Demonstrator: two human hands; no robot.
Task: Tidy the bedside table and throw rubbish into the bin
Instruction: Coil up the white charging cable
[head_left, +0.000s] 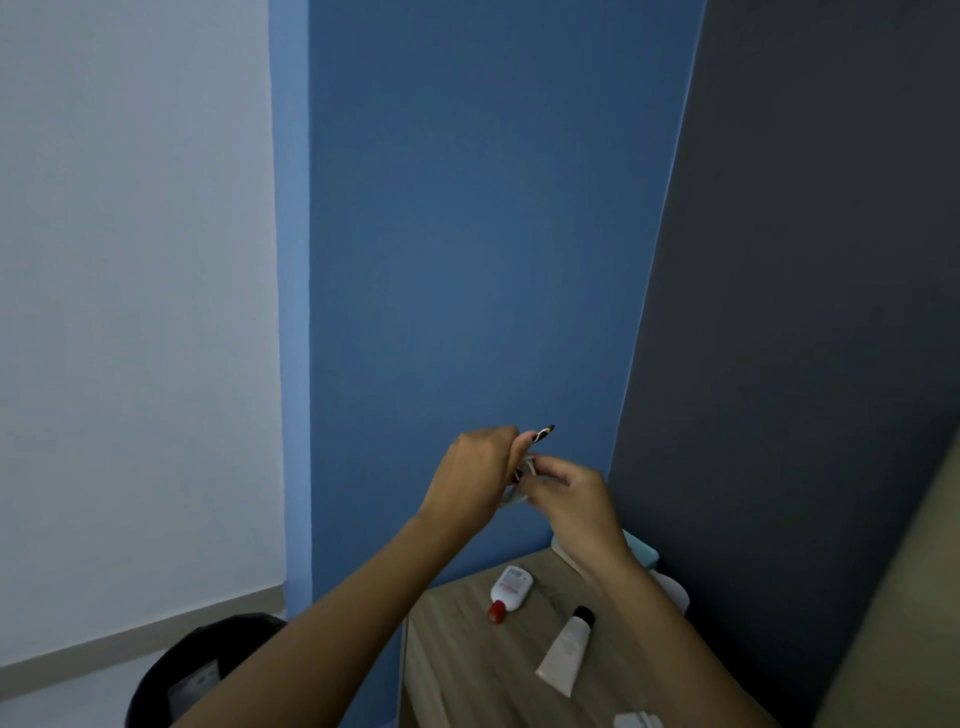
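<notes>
Both hands are raised in front of the blue wall, above the wooden bedside table (467, 649). My left hand (475, 467) and my right hand (574, 501) meet around a small bundle of white cable (524, 480), fingers curled on it; most of the cable is hidden between them. On the table lie a small white bottle with a red cap (509, 592) and a white tube with a black cap (566, 654). A black bin (171, 675) with something pale inside stands on the floor to the left of the table.
A light blue box (644, 551) sits at the table's back corner against the dark grey wall. A white flat item (636, 721) shows at the bottom edge. A beige surface (909, 597) rises at the right.
</notes>
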